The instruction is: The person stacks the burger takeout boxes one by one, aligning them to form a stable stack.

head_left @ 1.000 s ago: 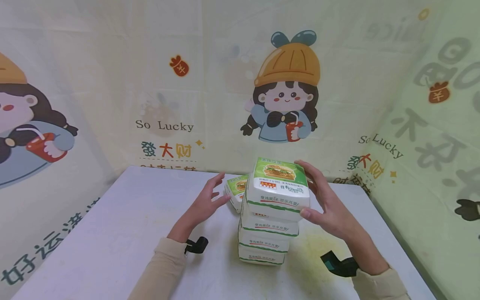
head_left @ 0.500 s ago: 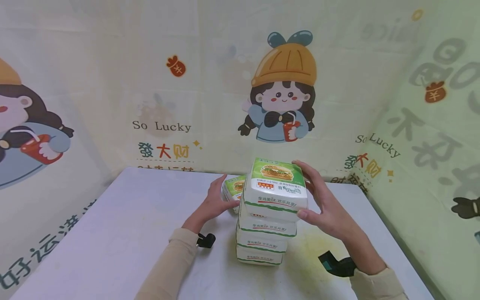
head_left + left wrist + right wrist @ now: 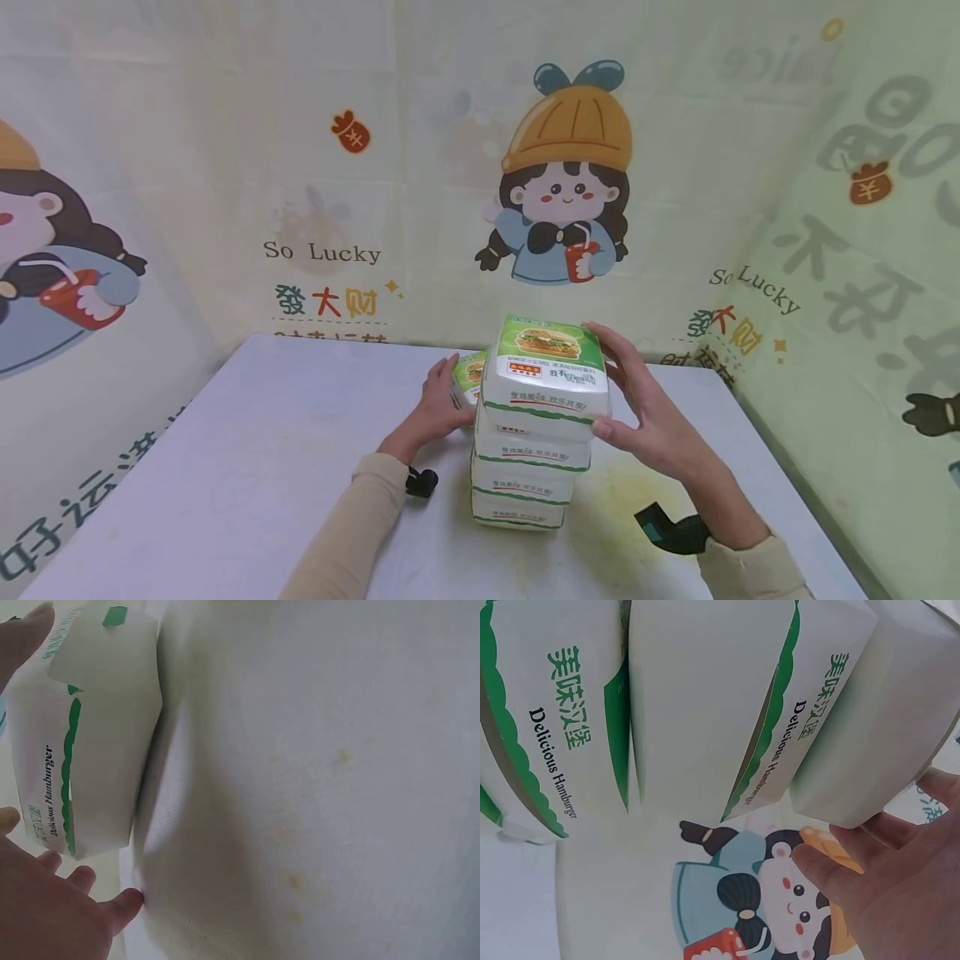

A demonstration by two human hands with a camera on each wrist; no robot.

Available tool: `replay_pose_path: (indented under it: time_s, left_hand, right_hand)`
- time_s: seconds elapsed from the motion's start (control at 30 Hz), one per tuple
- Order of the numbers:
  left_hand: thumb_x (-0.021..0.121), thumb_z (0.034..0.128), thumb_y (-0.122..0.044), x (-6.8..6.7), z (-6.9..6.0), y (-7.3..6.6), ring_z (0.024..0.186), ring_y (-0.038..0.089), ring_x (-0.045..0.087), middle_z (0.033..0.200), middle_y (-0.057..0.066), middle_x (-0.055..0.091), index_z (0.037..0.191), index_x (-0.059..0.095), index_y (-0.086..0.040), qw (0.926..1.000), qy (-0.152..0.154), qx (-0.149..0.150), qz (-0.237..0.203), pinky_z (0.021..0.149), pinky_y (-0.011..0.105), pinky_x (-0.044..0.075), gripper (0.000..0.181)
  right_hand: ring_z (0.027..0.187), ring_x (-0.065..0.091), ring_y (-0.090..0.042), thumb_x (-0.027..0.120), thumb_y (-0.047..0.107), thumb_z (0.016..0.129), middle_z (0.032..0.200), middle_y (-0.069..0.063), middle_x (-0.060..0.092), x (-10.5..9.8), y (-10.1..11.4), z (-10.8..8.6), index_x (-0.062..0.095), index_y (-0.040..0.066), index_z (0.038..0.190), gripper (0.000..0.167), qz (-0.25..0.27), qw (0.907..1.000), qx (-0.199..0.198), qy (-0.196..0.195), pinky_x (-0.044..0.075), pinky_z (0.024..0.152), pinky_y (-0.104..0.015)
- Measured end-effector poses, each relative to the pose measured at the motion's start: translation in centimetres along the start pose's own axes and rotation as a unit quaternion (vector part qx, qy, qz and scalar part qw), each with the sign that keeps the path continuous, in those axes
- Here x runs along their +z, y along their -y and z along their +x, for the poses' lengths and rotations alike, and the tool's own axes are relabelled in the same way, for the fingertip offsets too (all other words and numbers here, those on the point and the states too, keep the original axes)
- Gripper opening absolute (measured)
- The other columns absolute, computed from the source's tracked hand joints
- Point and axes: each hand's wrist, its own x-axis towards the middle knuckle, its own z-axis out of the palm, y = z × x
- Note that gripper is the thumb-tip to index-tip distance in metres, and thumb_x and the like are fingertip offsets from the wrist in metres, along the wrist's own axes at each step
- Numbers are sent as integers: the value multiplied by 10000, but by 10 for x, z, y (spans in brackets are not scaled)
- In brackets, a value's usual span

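White and green hamburger boxes form a slightly uneven stack (image 3: 521, 496) near the middle of the table. At its top sits a box (image 3: 543, 371) with a burger picture; my right hand (image 3: 651, 421) grips its right side, thumb in front and fingers behind. The right wrist view shows fingertips against this top box (image 3: 877, 720). Behind the stack, to its left, a separate hamburger box (image 3: 469, 377) is partly hidden. My left hand (image 3: 429, 414) spans that box, fingers at the far end and thumb at the near end. The left wrist view shows its side (image 3: 97, 765).
The stack stands on a white table (image 3: 315, 433) with faint yellowish stains. A printed cloth (image 3: 420, 183) hangs close behind the table's back edge and along both sides. Black straps with small devices sit on both wrists.
My left hand has moved right and reached round the box behind the stack. The right hand keeps its grip on the top box, which has shifted slightly left.
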Motion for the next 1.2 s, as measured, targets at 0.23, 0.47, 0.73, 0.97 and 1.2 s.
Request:
replay_pose_path:
  time_s: [0.23,0.47,0.73,0.97,1.2]
  left_hand:
    - [787,688,-294,0,1,0,1436,359,257,1604,174,189,1587,166,-145,9998,-35,189,57,1165,572,308,1103]
    - [800,697,-334,0,3,5,1406,322,314,1594,158,219,1590,131,-125,9996,-148,253,48,1173,535,313,1135]
    - [817,724,-363,-11,0,0,1412,294,309,1598,124,221,1590,125,-130,9994,-248,221,-33,1180,507,309,1132]
    - [840,738,-405,-28,-3,-7,1416,295,313,1596,131,223,1585,134,-131,9983,-479,289,-148,1183,523,307,1137]
    - [822,757,-387,-44,-10,-15,1397,291,326,1588,140,212,1585,132,-142,9979,-515,301,-250,1180,511,314,1105]
  right_hand:
    - [1421,317,-177,728,150,790,1602,82,232,0,-2,0,187,270,1572,958,-84,9999,94,-8,362,1056,-713]
    - [1419,331,-232,725,155,796,1596,88,235,0,-1,1,188,306,1567,952,-119,9999,124,7,365,1028,-741]
    - [1419,312,-191,725,143,794,1595,79,241,0,-1,1,182,275,1573,958,-88,9999,84,24,363,1049,-718]
    - [1427,289,-158,728,144,790,1593,80,246,-1,-2,0,182,289,1571,964,-124,9999,82,6,349,1071,-704]
    - [1415,297,-164,728,148,785,1588,83,252,0,-1,-1,186,306,1567,964,-146,9999,86,-25,360,1066,-694]
